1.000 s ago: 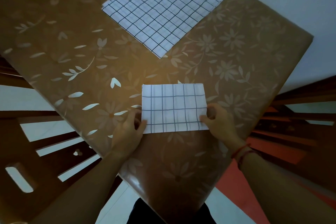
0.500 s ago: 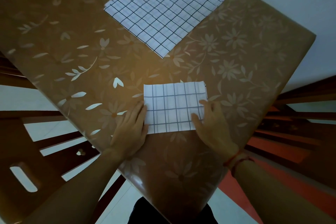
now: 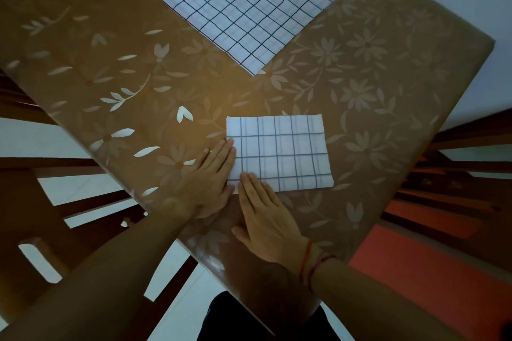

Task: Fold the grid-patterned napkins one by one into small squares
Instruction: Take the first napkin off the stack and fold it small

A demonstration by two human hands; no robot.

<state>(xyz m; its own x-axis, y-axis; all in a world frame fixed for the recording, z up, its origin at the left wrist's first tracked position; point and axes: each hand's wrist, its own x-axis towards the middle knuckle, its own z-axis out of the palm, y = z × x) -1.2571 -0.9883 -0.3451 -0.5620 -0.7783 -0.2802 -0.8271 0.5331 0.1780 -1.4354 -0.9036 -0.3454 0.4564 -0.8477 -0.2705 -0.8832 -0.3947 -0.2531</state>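
A white napkin with a dark grid, folded into a rectangle (image 3: 282, 153), lies flat near the front of the table. My left hand (image 3: 210, 177) rests flat along its left edge, fingers straight and together. My right hand (image 3: 266, 219) lies palm down at the napkin's near-left corner, its fingertips on the cloth. Neither hand grips anything. A stack of unfolded grid napkins (image 3: 257, 0) lies spread out at the far side of the table.
The table (image 3: 388, 108) carries a brown glossy cover with a pale flower pattern; its corner points toward me. Dark wooden chairs (image 3: 33, 230) stand at the left, and more wooden furniture (image 3: 457, 174) at the right. A red floor patch (image 3: 415, 263) shows lower right.
My right hand slid left along the napkin's near edge from its right end to its left corner. My left hand flattened and stayed at the left edge. The napkin stays flat.
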